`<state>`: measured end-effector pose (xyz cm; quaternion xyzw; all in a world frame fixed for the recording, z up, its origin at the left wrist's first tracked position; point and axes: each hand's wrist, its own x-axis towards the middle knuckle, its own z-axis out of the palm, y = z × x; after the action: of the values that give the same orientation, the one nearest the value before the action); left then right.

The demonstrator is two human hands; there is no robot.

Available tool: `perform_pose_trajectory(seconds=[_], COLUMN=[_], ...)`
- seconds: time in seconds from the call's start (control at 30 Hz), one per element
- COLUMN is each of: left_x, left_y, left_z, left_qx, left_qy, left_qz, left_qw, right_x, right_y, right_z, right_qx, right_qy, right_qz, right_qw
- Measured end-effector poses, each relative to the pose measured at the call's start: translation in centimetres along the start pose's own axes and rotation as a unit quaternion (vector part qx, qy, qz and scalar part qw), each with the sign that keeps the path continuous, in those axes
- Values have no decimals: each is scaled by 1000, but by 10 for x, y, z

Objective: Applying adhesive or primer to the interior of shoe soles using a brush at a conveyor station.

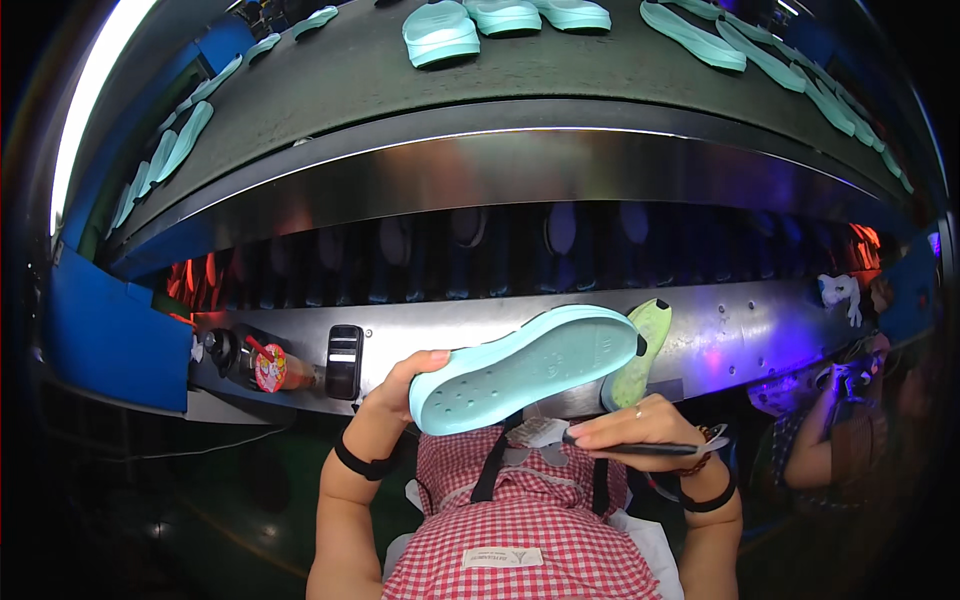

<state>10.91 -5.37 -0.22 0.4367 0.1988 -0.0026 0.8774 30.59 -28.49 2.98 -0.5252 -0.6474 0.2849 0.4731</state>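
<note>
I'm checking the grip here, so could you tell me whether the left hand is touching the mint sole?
Touching. The head view shows the left hand gripping the mint sole at its near end, thumb over the edge.

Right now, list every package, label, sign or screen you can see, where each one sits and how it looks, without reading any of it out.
Snack cup: on the metal ledge left of the left hand; round lid, red and pink with a cartoon picture.
Apron label: sewn on the red-and-white checked apron at the lower edge; small white rectangle with dark print.
Black box: on the same ledge beside the cup; upright, with pale bands on its face.
No screens or signs show.
</note>
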Motion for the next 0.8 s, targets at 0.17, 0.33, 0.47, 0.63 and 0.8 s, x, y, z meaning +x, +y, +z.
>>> perform_pose_trajectory(seconds=[0.17, 0.33, 0.47, 0.63, 0.8], left_x=[-16, 5, 52, 59, 66], left_y=[14, -12, -45, -65, -59], left_z=[32, -20, 13, 32, 18], left_qx=[58, -261, -291, -328, -338], left_qy=[109, -99, -118, -42, 60], left_qz=[105, 159, 120, 107, 164], left_qw=[987, 947, 942, 938, 925], right_x=[-3, 0, 9, 23, 19], right_y=[13, -22, 0, 30, 23], right_z=[8, 9, 30, 40, 57], right_qx=[-3, 66, 45, 39, -188], right_qy=[88, 68, 175, 227, 96], right_qz=[17, -50, 99, 118, -78], right_qw=[996, 994, 979, 966, 974])
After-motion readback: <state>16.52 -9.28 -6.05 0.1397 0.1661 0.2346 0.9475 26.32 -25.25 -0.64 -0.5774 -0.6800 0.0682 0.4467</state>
